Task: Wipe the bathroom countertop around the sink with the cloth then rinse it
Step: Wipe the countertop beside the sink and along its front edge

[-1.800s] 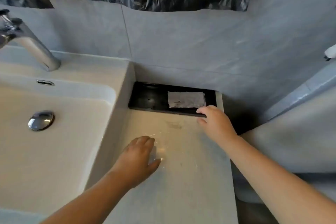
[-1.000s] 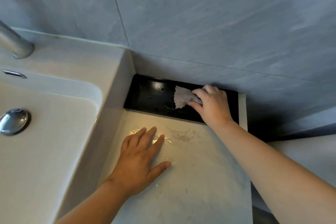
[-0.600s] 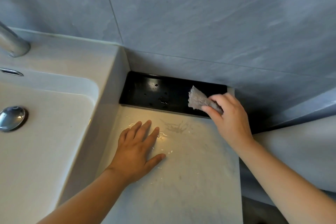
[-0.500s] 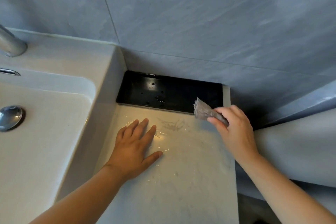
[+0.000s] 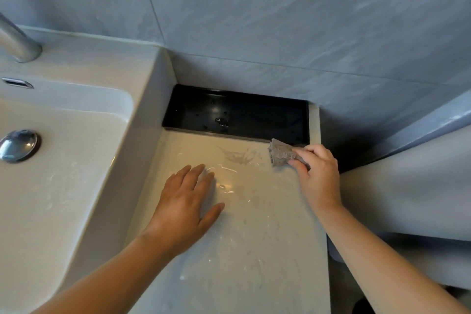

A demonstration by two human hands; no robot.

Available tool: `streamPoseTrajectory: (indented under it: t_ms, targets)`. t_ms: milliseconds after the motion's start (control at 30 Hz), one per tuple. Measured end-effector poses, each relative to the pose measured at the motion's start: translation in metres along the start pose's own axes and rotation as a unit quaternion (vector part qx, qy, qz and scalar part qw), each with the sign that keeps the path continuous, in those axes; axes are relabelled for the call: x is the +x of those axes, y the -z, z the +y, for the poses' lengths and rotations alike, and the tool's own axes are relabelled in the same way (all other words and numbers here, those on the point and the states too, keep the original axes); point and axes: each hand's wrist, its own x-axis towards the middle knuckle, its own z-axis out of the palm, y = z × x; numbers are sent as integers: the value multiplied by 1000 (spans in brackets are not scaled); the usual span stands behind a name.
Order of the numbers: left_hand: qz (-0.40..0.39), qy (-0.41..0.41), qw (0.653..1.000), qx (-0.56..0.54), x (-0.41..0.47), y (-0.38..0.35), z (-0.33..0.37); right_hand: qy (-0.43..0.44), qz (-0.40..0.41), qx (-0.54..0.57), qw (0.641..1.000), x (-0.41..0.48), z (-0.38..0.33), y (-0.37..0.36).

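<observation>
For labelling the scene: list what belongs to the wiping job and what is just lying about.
In the job: cloth, gripped by the right hand; countertop, left hand flat on it; sink; faucet.
Lying about: black tray; drain plug.

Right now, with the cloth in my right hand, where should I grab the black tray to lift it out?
Take the black tray by its front long rim, coming from your side with the free left hand. Its back lies against the wall and its left end against the sink, so likely only that low front lip is open to fingers.
</observation>
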Motion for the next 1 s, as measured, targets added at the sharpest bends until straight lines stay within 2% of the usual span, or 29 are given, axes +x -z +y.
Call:
streamPoseTrajectory:
  t_ms: [267,433,500,567,667,800,900,1000]
  targets:
    - [15,4,999,35,-33,-9,-15,-8,-31,64,997,-76,-31,1]
    - [10,22,999,43,-47,-13,-19,-44,-91,96,990,-109,-48,5]
    - [4,26,999,41,-49,-18,-23,-59,-99,121,986,-103,-54,13]
    - [-3,29,999,44,-51,-23,-27,-58,-75,132,987,-83,-57,22]
    - [-6,31,998,61,-53,-29,-29,-36,-31,94,994,-41,-52,25]
    - [-1,31,997,68,-53,-27,-28,-15,-31,48,998,3,-35,11]
    - [-3,29,997,67,-53,-29,-30,-6,-39,30,999,11,-29,-10]
    - [-4,27,998,60,-54,-33,-34,-17,-9,31,999,10,-30,-26]
